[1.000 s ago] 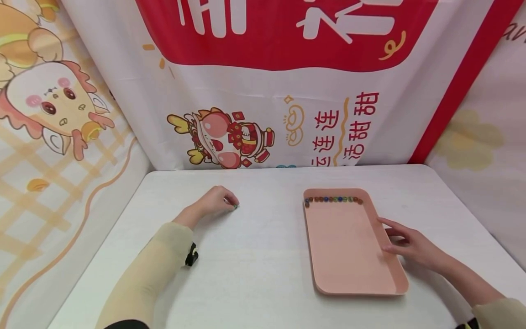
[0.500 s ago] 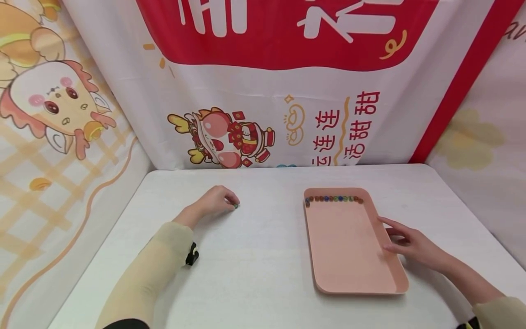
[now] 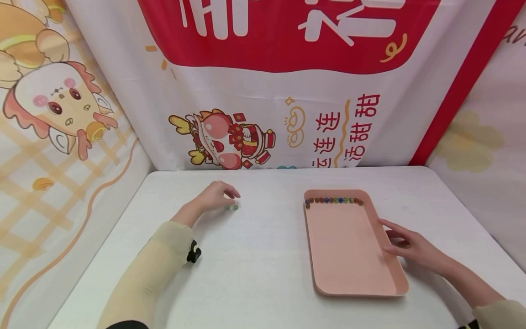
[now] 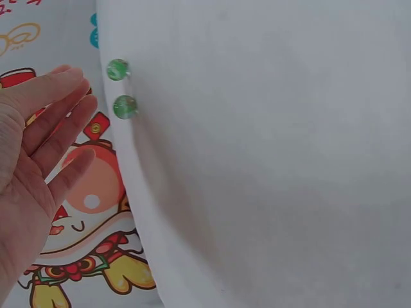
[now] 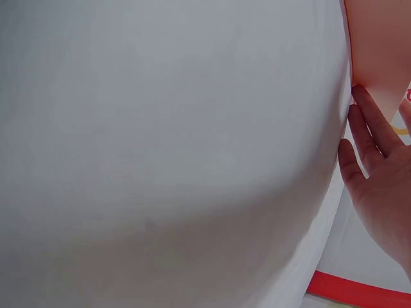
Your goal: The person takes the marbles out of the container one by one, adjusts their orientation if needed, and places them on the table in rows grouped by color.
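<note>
My left hand (image 3: 215,195) hovers at the left of the table with fingers apart and nothing between them. Just below its fingertips, two green glass marbles lie close together; the left wrist view shows a nearer marble (image 4: 125,107) and a farther marble (image 4: 118,69) beside the fingers. A shallow pink tray (image 3: 349,256) rests on the right. My right hand (image 3: 415,249) holds its right wall, the thumb over the rim and the other fingers along the outside. Inside the tray, a row of marbles (image 3: 326,200) in brown, blue and green lines the far edge, with one brown marble (image 3: 307,206) below its left end.
The white table (image 3: 246,274) has its far edge against a printed cloth backdrop (image 3: 263,91). Printed cloth walls stand at the left and right sides. White tabletop lies between the two green marbles and the tray.
My left hand has let go of a green marble and lifted slightly, its fingers spreading. Two green marbles now show beneath it. The right hand and tray stay in place.
</note>
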`<state>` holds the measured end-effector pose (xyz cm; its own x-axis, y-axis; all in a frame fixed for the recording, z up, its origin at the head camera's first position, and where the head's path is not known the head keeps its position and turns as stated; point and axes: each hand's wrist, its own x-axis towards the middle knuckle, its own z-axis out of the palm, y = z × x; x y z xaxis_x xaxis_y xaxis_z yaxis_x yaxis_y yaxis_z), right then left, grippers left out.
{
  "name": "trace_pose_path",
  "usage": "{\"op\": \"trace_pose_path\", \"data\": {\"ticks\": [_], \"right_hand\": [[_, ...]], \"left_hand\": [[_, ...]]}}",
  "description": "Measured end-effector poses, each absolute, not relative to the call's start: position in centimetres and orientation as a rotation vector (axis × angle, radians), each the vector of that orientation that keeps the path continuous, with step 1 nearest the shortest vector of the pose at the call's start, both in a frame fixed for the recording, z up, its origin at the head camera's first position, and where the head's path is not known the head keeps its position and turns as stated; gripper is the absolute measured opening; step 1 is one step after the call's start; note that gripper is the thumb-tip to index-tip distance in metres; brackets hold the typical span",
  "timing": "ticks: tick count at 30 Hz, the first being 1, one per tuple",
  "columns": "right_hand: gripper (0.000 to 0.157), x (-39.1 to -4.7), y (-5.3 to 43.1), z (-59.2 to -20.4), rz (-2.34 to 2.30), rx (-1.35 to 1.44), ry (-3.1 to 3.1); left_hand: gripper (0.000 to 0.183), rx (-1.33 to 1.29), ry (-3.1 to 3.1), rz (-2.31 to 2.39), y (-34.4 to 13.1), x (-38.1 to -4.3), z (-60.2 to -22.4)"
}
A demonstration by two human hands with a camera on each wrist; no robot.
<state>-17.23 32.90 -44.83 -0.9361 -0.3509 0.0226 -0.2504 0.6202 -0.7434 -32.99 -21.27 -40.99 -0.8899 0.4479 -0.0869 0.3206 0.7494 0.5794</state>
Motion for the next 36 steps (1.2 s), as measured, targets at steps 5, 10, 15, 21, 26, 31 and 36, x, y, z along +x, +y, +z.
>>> {"op": "trace_pose_path", "data": {"ticks": [5, 10, 15, 21, 26, 31, 36], "right_hand": [[0.072, -17.3, 32.9, -44.9, -1.207, -0.522, 2.727], [0.071, -17.3, 32.8, -44.8, -1.192, -0.488, 2.723], [0.068, -17.3, 32.6, -44.4, -1.200, -0.389, 2.669], [0.067, -17.2, 32.6, -44.3, -1.205, -0.389, 2.668], [0.066, -17.1, 32.7, -44.4, -1.215, -0.435, 2.683], [0.068, -17.1, 32.6, -44.5, -1.213, -0.418, 2.671], [0.067, -17.2, 32.6, -44.4, -1.221, -0.449, 2.667]], "left_hand": [[0.022, 0.694, 2.728, 0.872, -20.6, -33.1, -40.4], [0.023, 0.762, 2.688, 0.901, -18.9, -32.6, -39.4], [0.022, 0.861, 2.656, 0.888, -16.9, -32.1, -38.5], [0.020, 0.943, 2.628, 0.872, -14.3, -31.9, -37.3], [0.019, 0.978, 2.634, 0.888, -12.0, -32.3, -36.9], [0.018, 1.004, 2.633, 0.826, -9.8, -33.0, -36.8], [0.017, 1.048, 2.626, 0.754, -7.5, -33.2, -36.2]]}}
